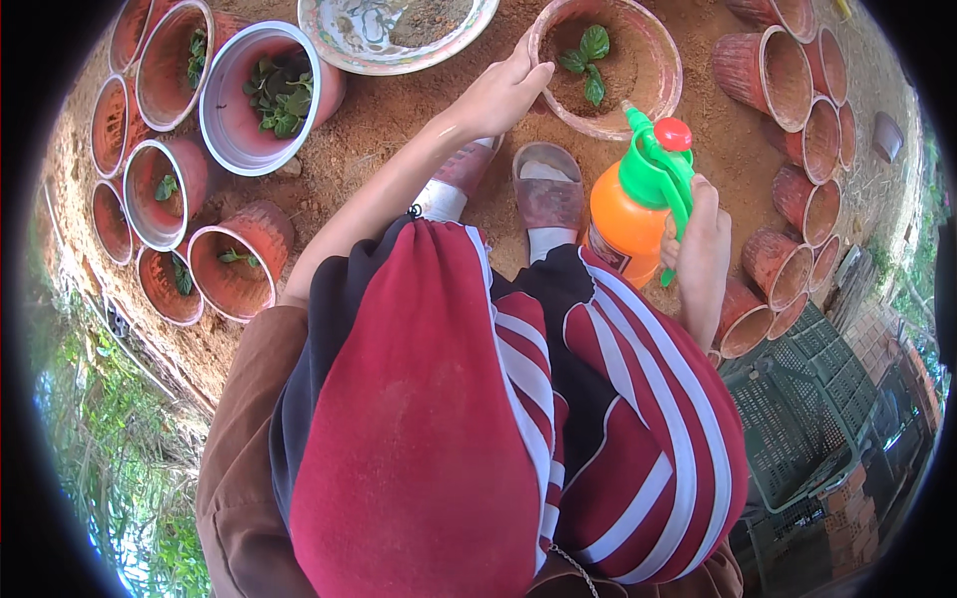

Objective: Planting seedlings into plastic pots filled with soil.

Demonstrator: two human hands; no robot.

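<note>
My right hand [700, 234] is wrapped round the green handle of an orange pump spray bottle [623, 219] with a red knob on top. Its nozzle points over the near right rim of a terracotta-coloured plant pot [660, 75]. Inside that pot a small green seedling [590, 62] stands in brown soil. My left hand [506, 92] grips the pot's left rim, thumb toward the inside and the other fingers partly hidden. No spray can be made out.
A patterned basin [344, 55] with some soil lies left of the pot. Several potted seedlings, including a larger pot [221, 110], stand on the left. Stacked pots [766, 75] line the right, above a green plastic crate [797, 399]. My sandalled feet [548, 189] are on the dirt.
</note>
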